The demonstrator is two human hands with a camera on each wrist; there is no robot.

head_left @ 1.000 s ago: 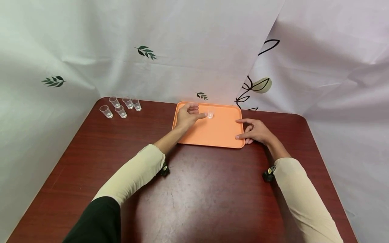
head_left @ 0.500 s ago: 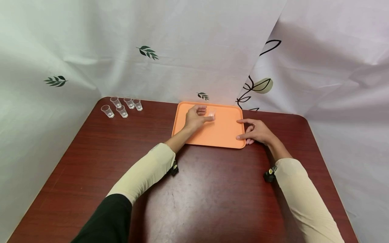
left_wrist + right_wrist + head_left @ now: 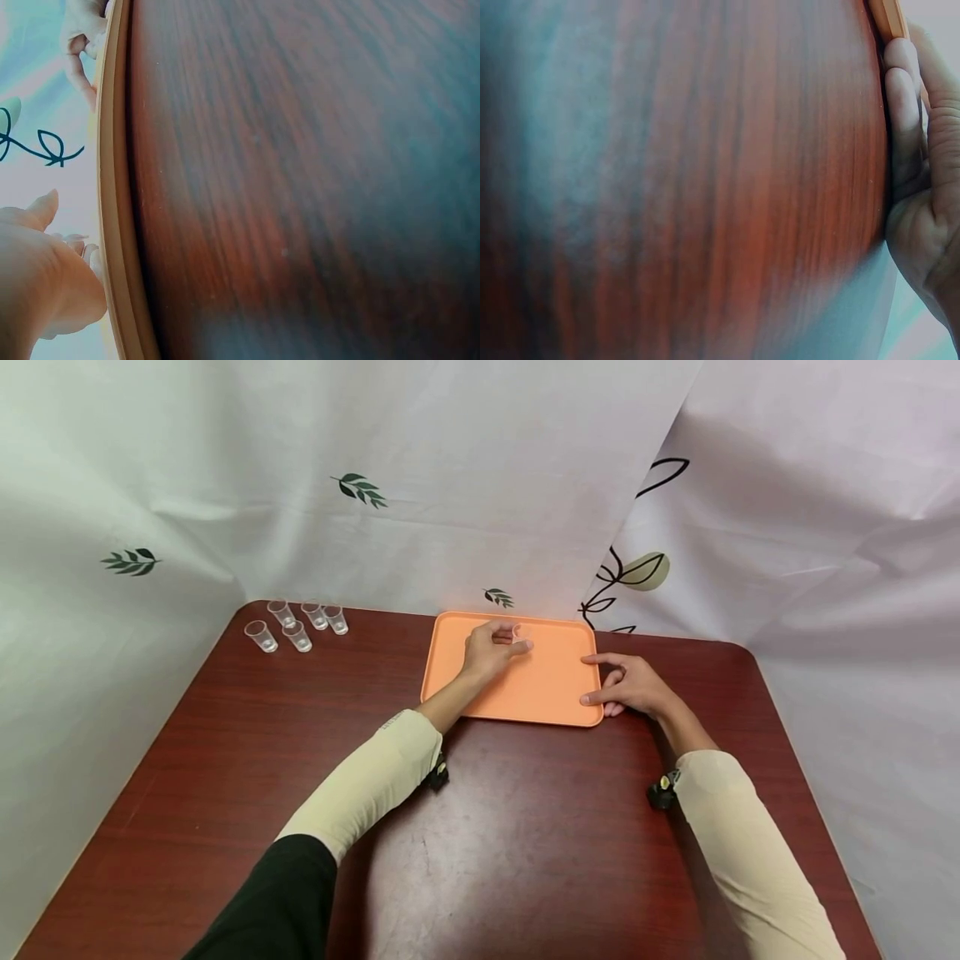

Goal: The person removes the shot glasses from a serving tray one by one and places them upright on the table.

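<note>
An orange tray [image 3: 547,693] lies near the table's back edge. Over its upper middle, my left hand [image 3: 487,652] holds a small clear plastic cup [image 3: 517,632] between thumb and fingers; they hide most of the cup. The left wrist view shows this left hand [image 3: 52,274] from behind, beyond the tray's side [image 3: 116,165]. At the tray's right edge, my right hand [image 3: 630,683] grips the rim, thumb and index finger reaching over it, other fingers curled at the side. In the right wrist view, the right hand's fingers [image 3: 906,112] lie against the tray corner [image 3: 889,19].
Several clear plastic cups [image 3: 297,636] stand in a group at the table's back left corner. The dark red wooden table [image 3: 487,827] stretches toward me. Pale leaf-printed curtains [image 3: 420,543] hang behind and at both sides.
My left hand has moved right and slightly back over the tray, its fingers coming round the cup. The cup has shifted slightly back or up. The right hand has stayed at the tray's edge.
</note>
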